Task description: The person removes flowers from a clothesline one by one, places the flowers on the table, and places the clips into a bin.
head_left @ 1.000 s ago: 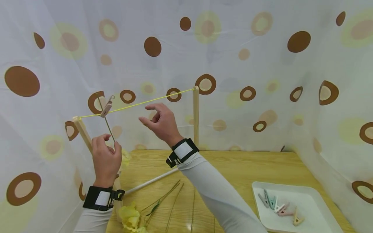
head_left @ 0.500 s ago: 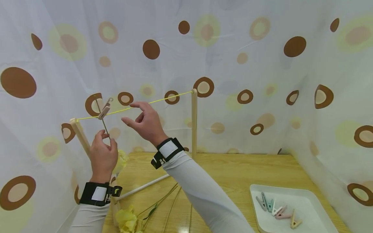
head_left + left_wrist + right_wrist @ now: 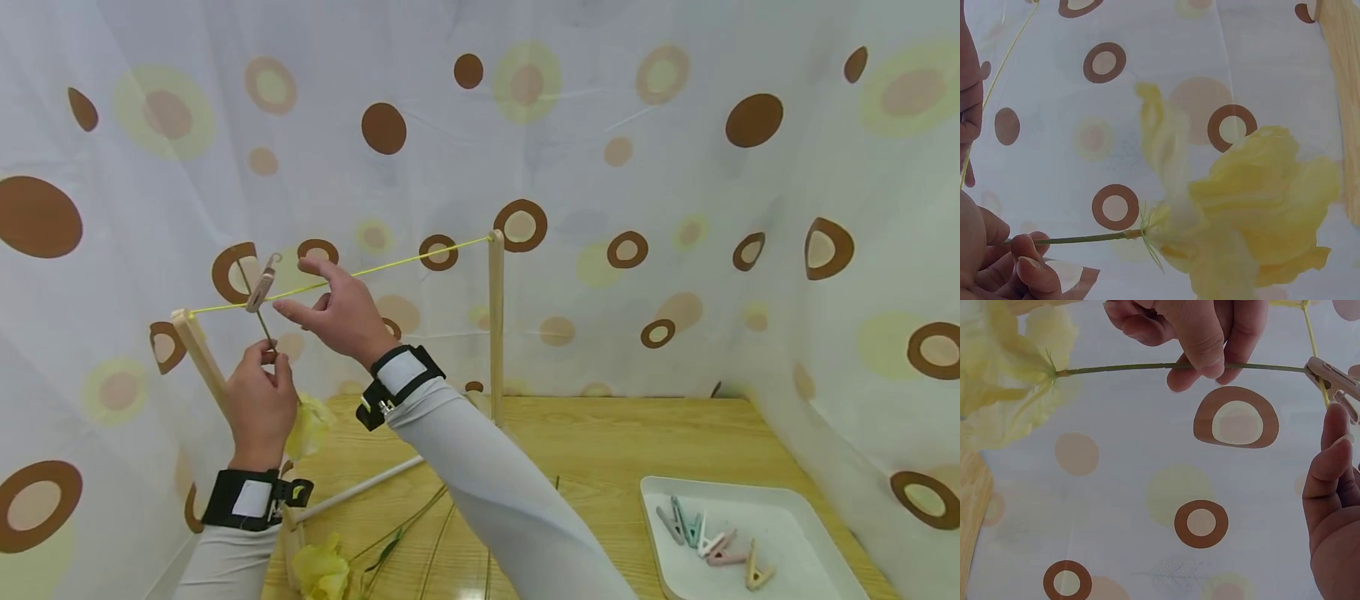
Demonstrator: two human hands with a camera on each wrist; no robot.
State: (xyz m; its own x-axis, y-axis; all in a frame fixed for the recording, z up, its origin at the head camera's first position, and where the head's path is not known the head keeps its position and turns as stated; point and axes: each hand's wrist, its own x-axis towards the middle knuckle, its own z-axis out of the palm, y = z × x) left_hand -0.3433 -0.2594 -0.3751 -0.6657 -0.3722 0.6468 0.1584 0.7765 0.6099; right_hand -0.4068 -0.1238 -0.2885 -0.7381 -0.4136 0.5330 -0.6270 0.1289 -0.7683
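Observation:
A yellow flower (image 3: pixel 1260 200) hangs head down. My left hand (image 3: pixel 260 404) pinches its green stem (image 3: pixel 1116 368) between thumb and fingers, partway up. Above that hand, a pale pink clothespin (image 3: pixel 260 291) with a small hook sits on the yellow string (image 3: pixel 408 259), and the stem's upper part runs up through the same spot. My right hand (image 3: pixel 341 315) is just right of the clothespin, thumb and index finger spread apart, nothing between them. In the right wrist view its fingertips come close below the clothespin (image 3: pixel 1334 376).
Wooden posts hold the string, a left post (image 3: pixel 201 354) and a right post (image 3: pixel 496 325), with a white rod (image 3: pixel 360 485) low between them. Another yellow flower (image 3: pixel 322 567) and stems lie on the wooden table (image 3: pixel 600 450). Several clothespins lie in a white tray (image 3: pixel 817 533) at right.
My right hand has moved left along the string to the clothespin. My left hand has closed its fingers on the stem; earlier they were slightly apart beside it.

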